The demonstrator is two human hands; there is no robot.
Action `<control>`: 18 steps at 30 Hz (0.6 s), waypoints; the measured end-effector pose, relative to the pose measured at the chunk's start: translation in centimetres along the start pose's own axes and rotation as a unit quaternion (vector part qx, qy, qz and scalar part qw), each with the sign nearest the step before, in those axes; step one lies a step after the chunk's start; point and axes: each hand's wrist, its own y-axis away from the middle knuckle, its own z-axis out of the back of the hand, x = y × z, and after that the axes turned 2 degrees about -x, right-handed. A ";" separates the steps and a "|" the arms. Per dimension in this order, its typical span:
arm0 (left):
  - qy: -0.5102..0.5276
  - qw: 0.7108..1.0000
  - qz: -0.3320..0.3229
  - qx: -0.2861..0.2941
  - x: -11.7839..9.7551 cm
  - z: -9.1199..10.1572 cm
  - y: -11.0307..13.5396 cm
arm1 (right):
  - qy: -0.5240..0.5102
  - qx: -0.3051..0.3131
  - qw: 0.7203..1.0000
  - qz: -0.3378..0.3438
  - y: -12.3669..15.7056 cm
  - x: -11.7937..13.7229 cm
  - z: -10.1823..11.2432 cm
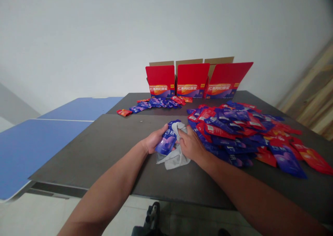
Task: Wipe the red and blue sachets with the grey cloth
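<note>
My left hand (156, 138) grips a blue-purple foil sachet (166, 138) with white characters on it, above the dark grey tabletop (85, 152). My right hand (191, 145) holds a crumpled grey cloth (177, 158) against the upper end of that sachet. The cloth hangs down under both hands and reaches the tabletop. A large loose pile of red and purple sachets (241, 132) lies just to the right of my right hand, not quite under it.
Several open red cartons (193, 79) with printed fronts stand in a row at the table's far edge. A smaller row of sachets (156, 103) lies before them. Blue tabletops (39, 142) sit to the left, a white wall behind, and wooden boards at the right.
</note>
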 end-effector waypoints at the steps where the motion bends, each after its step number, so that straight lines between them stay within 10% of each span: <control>1: -0.006 1.000 0.004 0.001 0.0 0.1 0.0 | -0.003 -0.006 1.000 -0.006 0.0 0.0 0.0; 10: 0.065 0.997 0.002 0.034 -0.8 0.0 0.5 | -0.013 -0.050 0.997 -0.064 -0.1 -0.4 -0.8; 18: 0.179 0.983 -0.049 0.007 -0.6 -0.4 -0.1 | -0.022 0.044 0.979 0.200 1.0 0.5 -0.5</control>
